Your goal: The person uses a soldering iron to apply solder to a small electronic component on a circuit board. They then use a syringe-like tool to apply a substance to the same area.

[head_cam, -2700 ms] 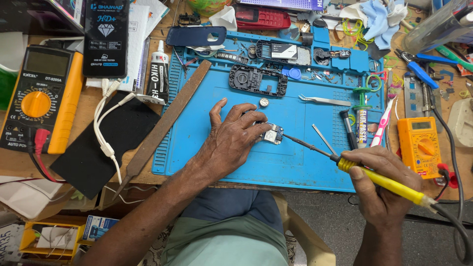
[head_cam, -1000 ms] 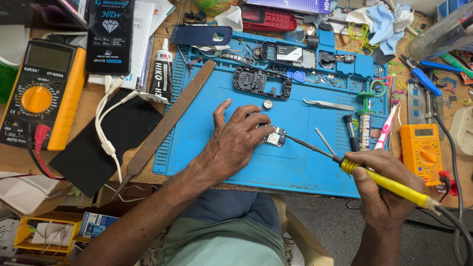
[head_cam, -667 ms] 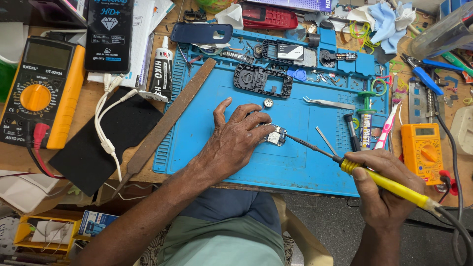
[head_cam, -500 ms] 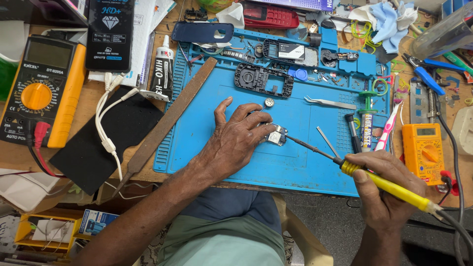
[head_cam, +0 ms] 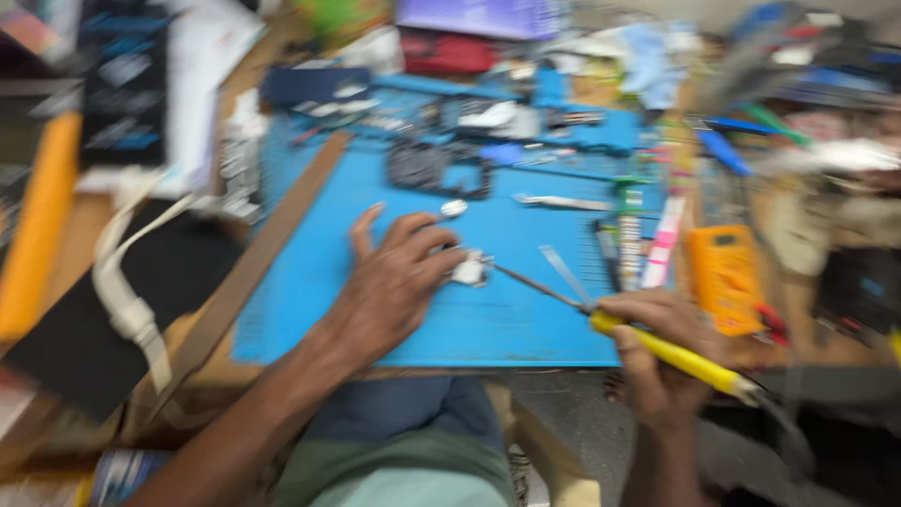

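The picture is motion-blurred. My left hand [head_cam: 399,282] rests on the blue work mat [head_cam: 310,310] and pins a small silvery electronic part [head_cam: 469,269] under its fingertips. My right hand [head_cam: 657,361] grips a yellow-handled soldering iron [head_cam: 671,352]; its thin metal tip reaches left to the small part. A loose pair of tweezers [head_cam: 565,274] lies just above the iron's shaft.
A small orange multimeter [head_cam: 723,277] lies right of the mat; a larger orange one [head_cam: 38,225] is at the far left. A black phone frame [head_cam: 436,169], another pair of tweezers [head_cam: 563,201], a wooden strip [head_cam: 253,272], a white cable [head_cam: 127,300] and cluttered tools surround the mat.
The view has swung to the right and blurred. Both hands keep their hold; the iron's tip stays at the small part.
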